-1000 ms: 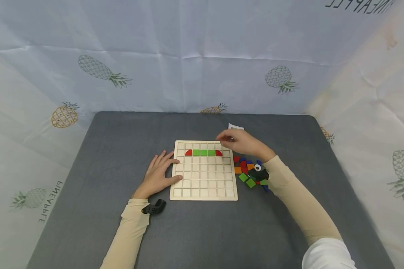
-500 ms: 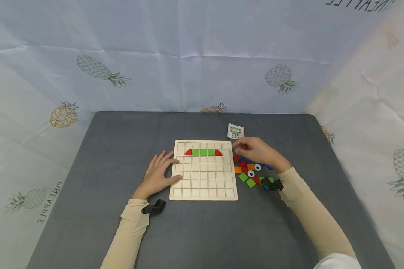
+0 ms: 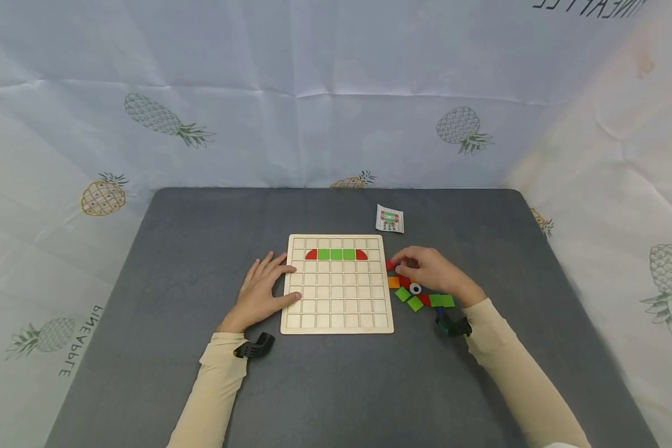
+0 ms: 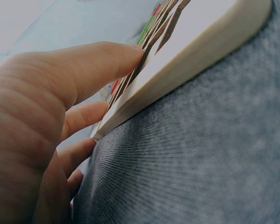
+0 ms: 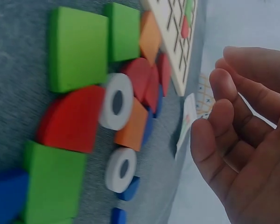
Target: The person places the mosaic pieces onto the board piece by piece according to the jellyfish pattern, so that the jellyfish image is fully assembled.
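Observation:
My left hand (image 3: 257, 295) lies spread at the left edge of a pale wooden grid board (image 3: 336, 326), its thumb on the board. In the left wrist view the thumb (image 4: 98, 65) reaches over the rim onto the grid. A row in the board's upper part has green squares (image 3: 336, 254) with a red quarter-round (image 3: 311, 255) at each end. My right hand (image 3: 437, 270) hovers over the loose pieces right of the board, fingers loosely bent. Nothing shows between those fingers in the right wrist view. A red piece (image 3: 389, 265) lies right by its fingertips.
Loose pieces beside the board include green squares (image 5: 79, 49), red quarter-rounds (image 5: 72, 119), orange squares (image 5: 131, 123), white discs with dark centres (image 5: 127, 105) and blue pieces (image 5: 7, 196). A small printed pattern card (image 3: 390, 219) lies behind the board's right corner. Pineapple-print cloth (image 3: 257, 137) surrounds the grey table (image 3: 213, 230).
My right hand has moved from the board's upper right corner rightward and nearer to me, over the loose pieces, uncovering the card. My left hand stays put.

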Motion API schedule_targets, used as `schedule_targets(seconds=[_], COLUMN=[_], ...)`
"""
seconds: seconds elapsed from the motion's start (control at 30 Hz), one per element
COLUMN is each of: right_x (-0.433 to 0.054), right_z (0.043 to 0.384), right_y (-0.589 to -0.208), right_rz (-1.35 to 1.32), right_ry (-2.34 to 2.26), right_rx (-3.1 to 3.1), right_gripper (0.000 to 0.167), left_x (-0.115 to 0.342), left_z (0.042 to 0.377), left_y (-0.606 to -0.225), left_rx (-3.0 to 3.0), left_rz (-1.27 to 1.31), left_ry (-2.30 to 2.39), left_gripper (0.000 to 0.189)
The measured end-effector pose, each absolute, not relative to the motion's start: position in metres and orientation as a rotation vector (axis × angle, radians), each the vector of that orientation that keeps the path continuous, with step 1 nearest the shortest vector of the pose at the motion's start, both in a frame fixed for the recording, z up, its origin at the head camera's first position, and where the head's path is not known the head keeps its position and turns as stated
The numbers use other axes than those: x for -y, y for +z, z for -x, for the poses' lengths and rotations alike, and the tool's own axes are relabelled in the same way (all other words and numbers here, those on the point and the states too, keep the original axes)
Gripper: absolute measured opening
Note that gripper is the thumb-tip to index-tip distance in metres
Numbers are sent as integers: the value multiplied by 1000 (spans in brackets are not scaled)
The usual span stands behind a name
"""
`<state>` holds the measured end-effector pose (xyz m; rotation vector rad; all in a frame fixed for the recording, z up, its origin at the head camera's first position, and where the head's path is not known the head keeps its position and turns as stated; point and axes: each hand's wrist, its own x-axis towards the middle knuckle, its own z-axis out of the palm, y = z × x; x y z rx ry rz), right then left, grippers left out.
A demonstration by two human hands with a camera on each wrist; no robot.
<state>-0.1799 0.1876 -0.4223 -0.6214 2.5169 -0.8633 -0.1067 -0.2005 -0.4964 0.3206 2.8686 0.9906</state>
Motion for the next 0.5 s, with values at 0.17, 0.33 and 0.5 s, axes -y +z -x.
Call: schedule_targets(seconds=[0.17,0.33,0.5], right_x=[-186,-186,-186], right_z=[176,171,167], right_y=[-431,-438,-443], right_rz=[636,645,681], right_ry=[-832,-806,-775], right_rx=[-2548,-2572,-2591], right_gripper=[26,26,26], left_x=[201,201,201], left_z=[107,107,108], left_y=[-497,-497,-497], left_rx=[-2871,-2877,-2879], left_rz=[-315,-318,-318], left_ry=[984,979,985], left_gripper=[63,63,63])
